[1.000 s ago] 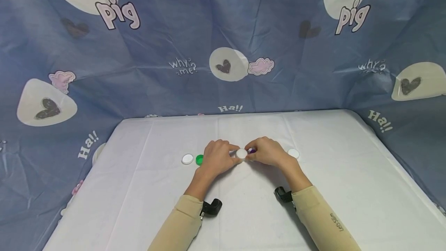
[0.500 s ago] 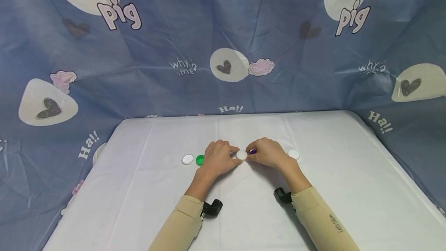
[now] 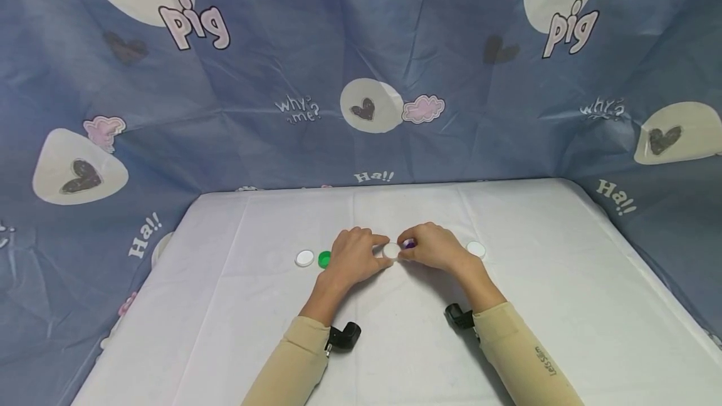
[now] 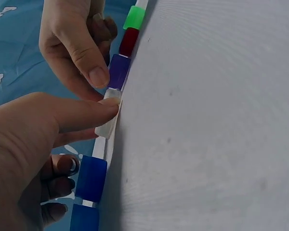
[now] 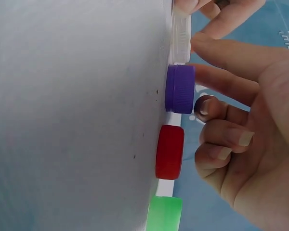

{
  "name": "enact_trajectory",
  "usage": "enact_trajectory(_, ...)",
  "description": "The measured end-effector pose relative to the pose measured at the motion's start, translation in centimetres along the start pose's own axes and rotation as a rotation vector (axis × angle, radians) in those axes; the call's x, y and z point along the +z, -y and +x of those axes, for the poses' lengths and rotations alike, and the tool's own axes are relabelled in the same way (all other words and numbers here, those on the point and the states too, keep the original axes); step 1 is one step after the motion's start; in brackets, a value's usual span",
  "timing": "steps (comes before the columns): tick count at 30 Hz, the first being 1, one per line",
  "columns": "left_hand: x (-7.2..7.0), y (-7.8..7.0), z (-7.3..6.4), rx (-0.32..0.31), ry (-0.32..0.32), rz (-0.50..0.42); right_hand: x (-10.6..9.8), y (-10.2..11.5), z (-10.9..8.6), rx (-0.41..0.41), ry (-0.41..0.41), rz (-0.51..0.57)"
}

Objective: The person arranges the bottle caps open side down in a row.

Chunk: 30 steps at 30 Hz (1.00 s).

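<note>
A white bottle cap [image 3: 391,251] lies on the white-covered table between both hands. My left hand [image 3: 353,255] pinches it from the left, the thumb along its near side, as the left wrist view also shows on the cap [image 4: 108,114]. From the right, my right hand [image 3: 431,246] holds the same cap between thumb and index finger, the other fingers curled in. Just beside it stands a purple cap [image 5: 182,89], close to the right fingers. In the head view the right hand partly covers that purple cap [image 3: 409,244].
Past the purple cap come a red cap [image 5: 170,152] and a light green cap [image 5: 164,214]. Two blue caps [image 4: 91,178] sit by my left fingers. Farther left are a green cap [image 3: 324,259] and a white cap [image 3: 304,259]; another white cap [image 3: 476,249] lies right.
Hardly anything differs: both hands stay at the white bottle cap, with only slight shifts of the fingers. The other caps lie where they were.
</note>
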State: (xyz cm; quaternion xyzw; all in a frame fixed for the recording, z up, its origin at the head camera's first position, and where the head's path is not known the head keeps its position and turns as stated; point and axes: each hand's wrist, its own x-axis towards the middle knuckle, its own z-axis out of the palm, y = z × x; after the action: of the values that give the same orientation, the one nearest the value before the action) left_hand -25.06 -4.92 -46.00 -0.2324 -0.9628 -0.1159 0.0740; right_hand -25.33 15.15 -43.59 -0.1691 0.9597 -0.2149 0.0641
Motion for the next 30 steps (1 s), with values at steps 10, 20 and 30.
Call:
enact_trajectory(10,-1.3,1.2,0.0,-0.039,0.004,-0.046,0.0,0.3,0.6,-0.016,0.006,0.044)
enact_trajectory(20,-1.8,2.2,-1.2,-0.048,0.034,-0.072,0.2,1.0,0.2,-0.002,0.026,0.052)
enact_trajectory(30,-2.3,3.8,-2.5,-0.081,0.051,-0.045,1.2,2.9,1.2,-0.055,0.040,0.034)
